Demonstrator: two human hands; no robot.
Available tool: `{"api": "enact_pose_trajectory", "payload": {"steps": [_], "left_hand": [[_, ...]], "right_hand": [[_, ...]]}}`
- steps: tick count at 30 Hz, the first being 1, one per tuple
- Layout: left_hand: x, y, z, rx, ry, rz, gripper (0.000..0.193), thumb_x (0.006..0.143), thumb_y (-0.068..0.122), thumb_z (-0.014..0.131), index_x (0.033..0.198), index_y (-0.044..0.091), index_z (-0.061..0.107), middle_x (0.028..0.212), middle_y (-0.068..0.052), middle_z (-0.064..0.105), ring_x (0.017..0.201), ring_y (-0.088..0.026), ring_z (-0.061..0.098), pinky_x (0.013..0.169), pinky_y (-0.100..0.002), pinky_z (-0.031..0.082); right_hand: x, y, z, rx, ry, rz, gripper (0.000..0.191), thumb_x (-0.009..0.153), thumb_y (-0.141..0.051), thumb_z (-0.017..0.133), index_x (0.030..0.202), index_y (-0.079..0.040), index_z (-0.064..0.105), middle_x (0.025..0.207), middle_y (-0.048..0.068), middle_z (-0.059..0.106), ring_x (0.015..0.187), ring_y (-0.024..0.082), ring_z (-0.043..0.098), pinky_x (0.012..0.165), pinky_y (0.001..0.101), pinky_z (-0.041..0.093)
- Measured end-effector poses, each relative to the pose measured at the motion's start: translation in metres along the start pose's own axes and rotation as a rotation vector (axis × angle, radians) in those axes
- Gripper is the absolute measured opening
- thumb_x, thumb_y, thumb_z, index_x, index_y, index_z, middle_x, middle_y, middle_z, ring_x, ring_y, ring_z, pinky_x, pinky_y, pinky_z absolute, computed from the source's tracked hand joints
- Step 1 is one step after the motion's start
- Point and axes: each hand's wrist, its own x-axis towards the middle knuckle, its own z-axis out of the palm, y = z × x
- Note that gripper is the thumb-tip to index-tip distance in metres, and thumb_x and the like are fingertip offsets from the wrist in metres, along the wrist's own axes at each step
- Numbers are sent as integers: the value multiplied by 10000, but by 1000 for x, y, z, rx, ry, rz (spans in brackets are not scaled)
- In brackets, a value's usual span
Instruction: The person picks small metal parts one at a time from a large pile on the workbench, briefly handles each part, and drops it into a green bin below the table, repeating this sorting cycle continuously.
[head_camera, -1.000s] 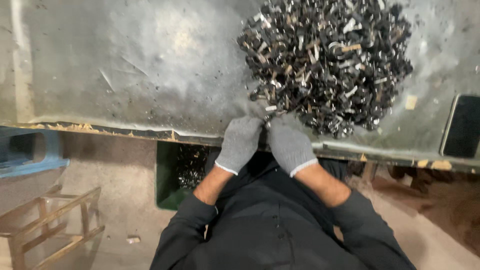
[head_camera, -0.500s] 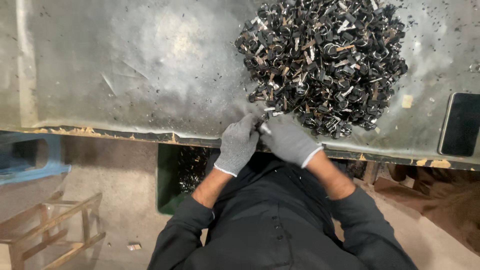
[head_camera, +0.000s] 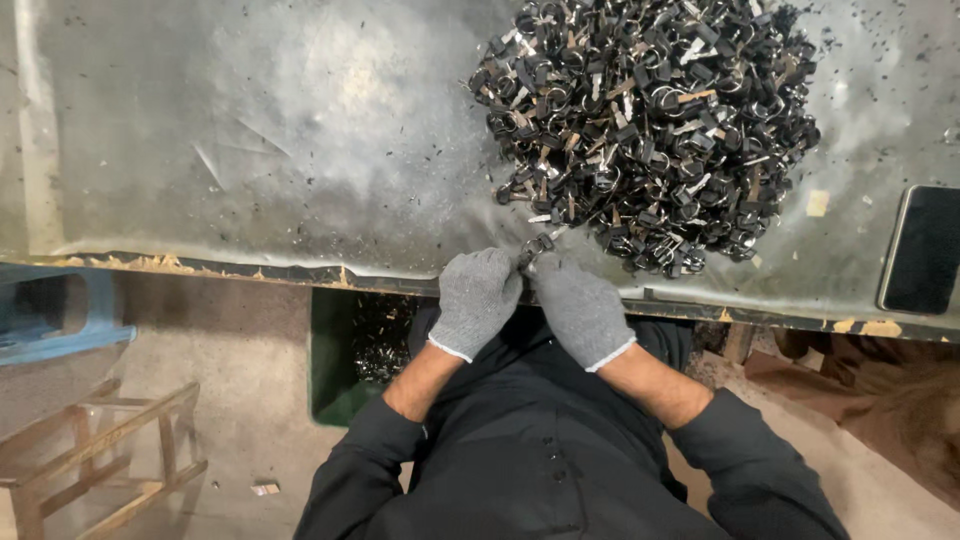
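Note:
Both my hands wear grey knit gloves and meet at the near edge of a scratched metal table (head_camera: 250, 150). My left hand (head_camera: 478, 300) and my right hand (head_camera: 578, 305) pinch one small dark metal clip (head_camera: 535, 247) between their fingertips. Just beyond them lies a large pile of small black and silver metal clips (head_camera: 645, 125), spread over the table's right half.
A dark phone-like slab (head_camera: 922, 250) lies at the table's right edge. Under the table, by my left forearm, stands a green bin (head_camera: 350, 350) holding metal pieces. A wooden frame (head_camera: 90, 440) and a blue stool (head_camera: 50, 310) stand on the floor at left.
My hands stayed at the table edge; they have drawn together around the small clip and turned it slightly. The view shifted a little.

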Motion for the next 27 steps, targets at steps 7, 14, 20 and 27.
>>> {"api": "enact_pose_trajectory", "payload": {"steps": [7, 14, 20, 27], "left_hand": [[-7, 4, 2, 40, 3, -11, 116, 820, 163, 735, 812, 98, 639, 740, -101, 633, 714, -336, 649, 647, -477, 476], [9, 5, -29, 41, -116, -62, 147, 852, 209, 744, 925, 81, 740, 750, -130, 675, 698, -357, 679, 622, -495, 517], [20, 5, -119, 570, -327, -340, 73, 880, 126, 652, 899, 109, 720, 757, -112, 695, 709, -306, 709, 613, -446, 553], [87, 12, -29, 246, -117, -375, 310, 972, 424, 630, 963, 119, 686, 775, -110, 690, 632, -302, 699, 547, -458, 528]], "right_hand": [[8, 0, -14, 173, -154, 90, 349, 995, -263, 614, 1170, 29, 534, 818, 206, 717, 722, 376, 729, 591, 466, 572], [11, 2, -19, 117, 140, -137, 396, 893, -259, 654, 1158, 27, 584, 909, 226, 703, 777, 432, 709, 595, 497, 558], [-4, 10, -14, 122, -161, 77, 301, 1019, -288, 579, 1210, -66, 647, 878, 177, 726, 770, 373, 722, 694, 486, 577], [10, 2, -2, 98, -91, -4, 562, 932, -306, 651, 1403, -25, 529, 949, 222, 715, 835, 398, 714, 714, 503, 575]]}}
